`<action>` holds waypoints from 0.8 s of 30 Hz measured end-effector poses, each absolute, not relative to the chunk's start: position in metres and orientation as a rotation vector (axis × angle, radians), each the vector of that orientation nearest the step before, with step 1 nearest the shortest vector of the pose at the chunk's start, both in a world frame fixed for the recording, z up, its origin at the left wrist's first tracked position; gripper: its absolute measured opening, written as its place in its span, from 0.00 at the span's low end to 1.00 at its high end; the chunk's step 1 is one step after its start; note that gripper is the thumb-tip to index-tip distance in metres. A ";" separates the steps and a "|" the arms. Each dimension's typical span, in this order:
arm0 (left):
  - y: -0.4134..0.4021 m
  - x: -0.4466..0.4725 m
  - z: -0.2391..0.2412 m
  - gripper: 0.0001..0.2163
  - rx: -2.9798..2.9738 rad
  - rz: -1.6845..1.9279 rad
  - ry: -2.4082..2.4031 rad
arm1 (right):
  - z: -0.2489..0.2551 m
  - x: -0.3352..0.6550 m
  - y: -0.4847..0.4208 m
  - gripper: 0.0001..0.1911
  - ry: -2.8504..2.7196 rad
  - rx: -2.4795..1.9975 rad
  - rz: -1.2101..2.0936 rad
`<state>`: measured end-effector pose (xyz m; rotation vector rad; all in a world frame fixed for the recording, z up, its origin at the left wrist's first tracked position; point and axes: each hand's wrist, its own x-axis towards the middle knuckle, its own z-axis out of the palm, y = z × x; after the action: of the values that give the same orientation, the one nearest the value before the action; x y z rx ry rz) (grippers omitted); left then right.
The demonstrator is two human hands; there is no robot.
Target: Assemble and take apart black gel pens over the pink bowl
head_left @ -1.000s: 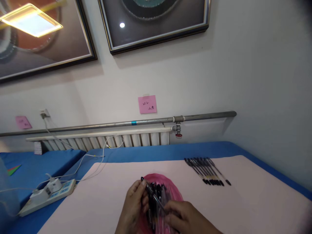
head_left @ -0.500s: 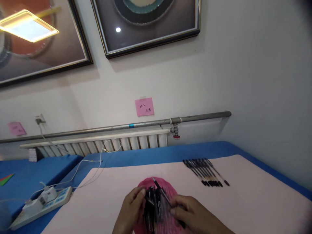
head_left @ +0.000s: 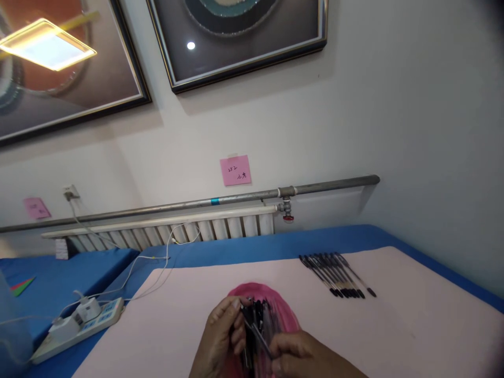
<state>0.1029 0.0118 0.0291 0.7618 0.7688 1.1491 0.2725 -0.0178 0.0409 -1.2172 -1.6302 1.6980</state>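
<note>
While our left hand [head_left: 222,336] stays clamped around the bundle of black plastic pens [head_left: 255,328] over the near pink bag [head_left: 285,312], our right hand [head_left: 299,354] now pinches one pen, no longer raised.

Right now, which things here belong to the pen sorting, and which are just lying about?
In use: left hand, right hand, pen bunch, pink bag, pen row.
Lying about: power strip, cable, sticky note, radiator.

Bright, even room light; a ceiling lamp glares in the glass of the dark-framed picture [head_left: 59,68]; corners darken and blur.
</note>
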 end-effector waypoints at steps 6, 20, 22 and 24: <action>0.012 0.109 0.031 0.18 0.700 1.249 0.780 | 0.040 0.266 -0.020 0.06 -1.469 -1.201 1.645; 0.008 0.110 0.036 0.17 0.680 1.323 0.743 | 0.037 0.257 -0.022 0.10 -1.173 -1.106 1.872; 0.008 0.110 0.036 0.16 0.688 1.314 0.746 | 0.037 0.257 -0.020 0.14 -1.103 -1.088 1.991; 0.008 0.110 0.036 0.15 0.696 1.314 0.746 | 0.039 0.257 -0.022 0.12 -1.120 -1.100 1.942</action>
<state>0.1102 0.0080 0.0356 0.6959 0.7461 1.3140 0.2571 -0.0220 0.0390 -1.1001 -1.1195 1.9420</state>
